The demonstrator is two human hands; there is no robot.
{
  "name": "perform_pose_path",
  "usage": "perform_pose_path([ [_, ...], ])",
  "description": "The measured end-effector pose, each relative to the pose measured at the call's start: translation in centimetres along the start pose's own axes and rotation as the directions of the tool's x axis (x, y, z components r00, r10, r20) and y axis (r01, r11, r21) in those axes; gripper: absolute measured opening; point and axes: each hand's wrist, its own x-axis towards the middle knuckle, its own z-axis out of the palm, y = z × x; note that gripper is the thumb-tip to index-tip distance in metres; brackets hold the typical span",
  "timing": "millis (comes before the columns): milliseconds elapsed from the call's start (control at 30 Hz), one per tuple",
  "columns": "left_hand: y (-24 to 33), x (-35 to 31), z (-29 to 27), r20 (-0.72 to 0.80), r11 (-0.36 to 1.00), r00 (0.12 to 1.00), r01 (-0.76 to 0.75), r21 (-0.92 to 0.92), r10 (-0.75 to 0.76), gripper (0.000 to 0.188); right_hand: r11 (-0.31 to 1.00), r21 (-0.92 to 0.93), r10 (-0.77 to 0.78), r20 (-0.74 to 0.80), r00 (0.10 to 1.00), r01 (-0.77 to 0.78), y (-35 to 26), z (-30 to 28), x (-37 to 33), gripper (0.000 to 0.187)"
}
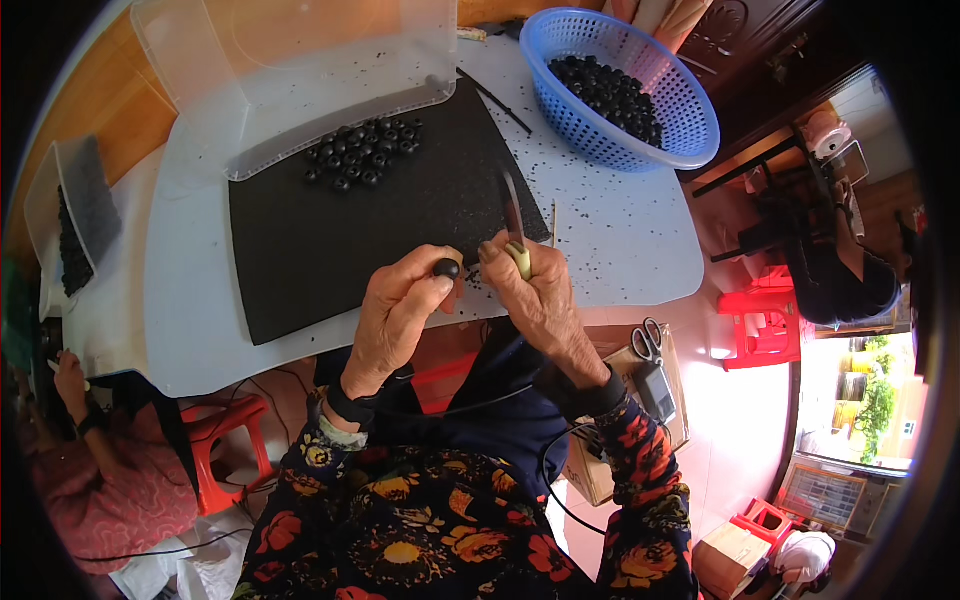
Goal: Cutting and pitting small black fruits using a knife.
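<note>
My left hand (388,315) pinches a small round black piece (446,268) between thumb and fingers, above the near edge of the table. Just to its right, my right hand (543,300) is closed around the pale handle of a knife (514,212). The blade points up and away from me, apart from the black piece. Beyond my hands a black mat (340,250) lies on the table. A cluster of round black pieces (365,150), several with a hole visible, sits at the mat's far side.
A blue plastic basket (692,150) at the far right contains many black pieces. A clear plastic bin (235,75) lies tipped at the back of the light table (190,340). Dark crumbs dot the tabletop. At the left edge another person's hand (70,385) shows near a second clear bin (45,200).
</note>
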Motion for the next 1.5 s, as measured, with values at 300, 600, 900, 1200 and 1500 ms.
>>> perform_pose_path([
  [300, -1.0, -0.3, 0.0, -0.014, 0.976, 0.995, -0.097, 0.197, 0.102, 0.026, 0.939, 0.326, 0.11, 0.014, 0.994, -0.109, -1.7, 1.4, -0.2, 0.025],
  [600, -1.1, -0.4, 0.7, -0.058, 0.992, 0.997, -0.053, 0.11, 0.06, 0.025, 0.978, 0.166, 0.138, -0.057, 0.989, -0.127, -1.1, 1.5, -1.0, 0.017],
  [900, -1.4, -0.1, 0.0, -0.059, 0.998, 0.997, -0.042, 0.038, 0.045, 0.022, 0.932, -0.351, -0.103, -0.018, 0.995, 0.091, -0.6, 1.1, -2.0, 0.022],
  [1200, -2.4, -0.3, 0.0, -0.115, 0.998, 0.992, -0.057, -0.004, 0.056, 0.024, 0.887, -0.435, -0.157, 0.03, 0.987, 0.154, -0.2, 1.4, -1.9, 0.027],
  [1500, -1.6, -0.2, -0.1, -0.081, 0.997, 0.996, 0.019, -0.068, -0.025, 0.023, 0.864, -0.47, -0.181, 0.047, 0.982, 0.181, -0.2, 1.1, -1.6, 0.023],
])
